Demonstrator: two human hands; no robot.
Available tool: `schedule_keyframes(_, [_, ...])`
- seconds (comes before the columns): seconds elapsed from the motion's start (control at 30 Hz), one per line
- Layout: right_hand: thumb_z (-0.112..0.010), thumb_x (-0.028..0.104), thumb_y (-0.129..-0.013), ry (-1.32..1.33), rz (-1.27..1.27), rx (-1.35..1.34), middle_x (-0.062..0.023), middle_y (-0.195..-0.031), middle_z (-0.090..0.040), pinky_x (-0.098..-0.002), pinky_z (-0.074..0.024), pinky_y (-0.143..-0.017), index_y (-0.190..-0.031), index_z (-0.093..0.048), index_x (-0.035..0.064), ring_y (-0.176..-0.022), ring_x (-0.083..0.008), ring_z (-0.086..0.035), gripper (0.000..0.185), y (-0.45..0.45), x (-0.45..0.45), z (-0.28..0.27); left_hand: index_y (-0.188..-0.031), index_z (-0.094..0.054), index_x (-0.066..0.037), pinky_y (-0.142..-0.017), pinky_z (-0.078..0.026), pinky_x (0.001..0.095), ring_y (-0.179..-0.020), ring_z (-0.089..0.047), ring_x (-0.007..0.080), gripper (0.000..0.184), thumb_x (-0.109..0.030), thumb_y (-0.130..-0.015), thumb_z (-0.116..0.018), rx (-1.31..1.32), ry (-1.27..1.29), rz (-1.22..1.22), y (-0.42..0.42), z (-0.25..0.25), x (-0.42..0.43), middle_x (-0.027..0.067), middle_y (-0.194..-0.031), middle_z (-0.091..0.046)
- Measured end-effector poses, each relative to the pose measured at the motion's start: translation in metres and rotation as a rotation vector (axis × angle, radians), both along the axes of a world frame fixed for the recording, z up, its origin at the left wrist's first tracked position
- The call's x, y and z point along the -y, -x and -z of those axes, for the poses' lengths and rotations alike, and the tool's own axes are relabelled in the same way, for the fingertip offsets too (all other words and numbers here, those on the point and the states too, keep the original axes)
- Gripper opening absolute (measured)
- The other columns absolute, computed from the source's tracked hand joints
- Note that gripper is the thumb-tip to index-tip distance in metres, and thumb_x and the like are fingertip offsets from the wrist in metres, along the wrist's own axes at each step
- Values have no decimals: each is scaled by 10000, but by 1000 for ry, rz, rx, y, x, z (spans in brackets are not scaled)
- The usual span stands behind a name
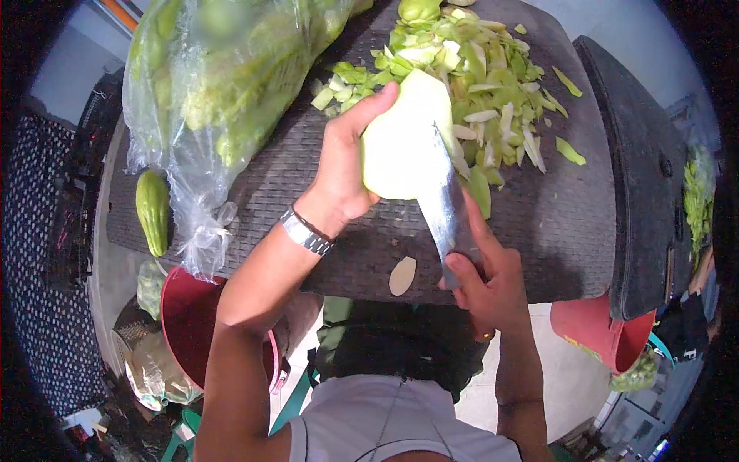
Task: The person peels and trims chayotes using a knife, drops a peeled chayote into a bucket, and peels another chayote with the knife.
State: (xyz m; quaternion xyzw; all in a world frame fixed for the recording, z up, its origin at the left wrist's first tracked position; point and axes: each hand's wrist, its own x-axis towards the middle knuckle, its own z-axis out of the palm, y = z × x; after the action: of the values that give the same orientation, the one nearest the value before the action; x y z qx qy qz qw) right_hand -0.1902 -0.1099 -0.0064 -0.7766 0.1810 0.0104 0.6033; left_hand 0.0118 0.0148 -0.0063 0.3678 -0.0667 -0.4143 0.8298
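My left hand (pixel 346 154), with a metal-band watch (pixel 306 232) on the wrist, is closed around a pale, peeled chayote (pixel 396 146) and tilts it above the table. In my right hand (pixel 493 285) is a knife (pixel 445 192); the fingers wrap its lower end, and the broad shiny blade lies against the chayote's right side. Behind them a heap of green and white peelings (pixel 493 85) is spread over the dark woven tabletop (pixel 285 177). One oval pale slice (pixel 402 276) rests near the front edge, below the chayote.
A clear plastic bag (pixel 223 85) full of green chayotes lies at the back left. An unpeeled chayote (pixel 152 212) sits by its knotted end. Red buckets stand below the table, one at left (pixel 188 323) and one at right (pixel 596 327). A dark chair back (pixel 635 177) borders the right side.
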Motion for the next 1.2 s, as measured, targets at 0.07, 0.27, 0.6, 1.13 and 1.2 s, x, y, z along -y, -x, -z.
schedule_keyframes(0.07, [-620, 47, -952, 3, -5, -27, -157, -1017, -757, -348, -593, -643, -1595, -335, 146, -683, -205, -735, 710, 1, 1, -1, -1226, -635, -27, -802, -594, 338, -904, -723, 186, 461, -428, -1007, -580, 2, 2, 10, -1, 3, 0, 98, -1062, -724])
schedule_keyframes(0.27, [-639, 58, -940, 45, -9, -30, -177, -1031, -758, -356, -589, -654, -1588, -356, 159, -667, -216, -738, 714, 3, 4, 2, -1239, -636, -30, -791, -596, 327, -886, -727, 178, 461, -428, -1013, -580, 33, 1, -5, 2, 3, 2, 88, -1063, -726])
schedule_keyframes(0.6, [-650, 47, -927, 107, -61, 11, -204, -1102, -744, -361, -600, -708, -1578, -377, 175, -749, -246, -767, 717, 2, 17, -3, -1257, -627, -15, -828, -585, 329, -930, -718, 180, 500, -452, -1025, -551, 14, 43, 3, 4, 6, 3, 101, -1092, -721])
schedule_keyframes(1.13, [-649, 52, -928, 105, -63, -1, -218, -1128, -736, -359, -597, -704, -1580, -376, 162, -768, -246, -772, 715, 1, 15, -3, -1254, -634, -11, -826, -603, 342, -920, -736, 204, 492, -438, -1025, -548, 37, 33, 55, 0, 3, -1, 110, -1105, -730])
schedule_keyframes(1.2, [-652, 67, -929, 157, -96, 26, -211, -1137, -736, -362, -597, -698, -1580, -375, 159, -764, -245, -772, 714, 4, 21, -2, -1251, -630, -16, -780, -600, 314, -882, -729, 176, 485, -439, -1027, -546, 55, -41, 108, -6, 0, -5, 91, -1066, -727])
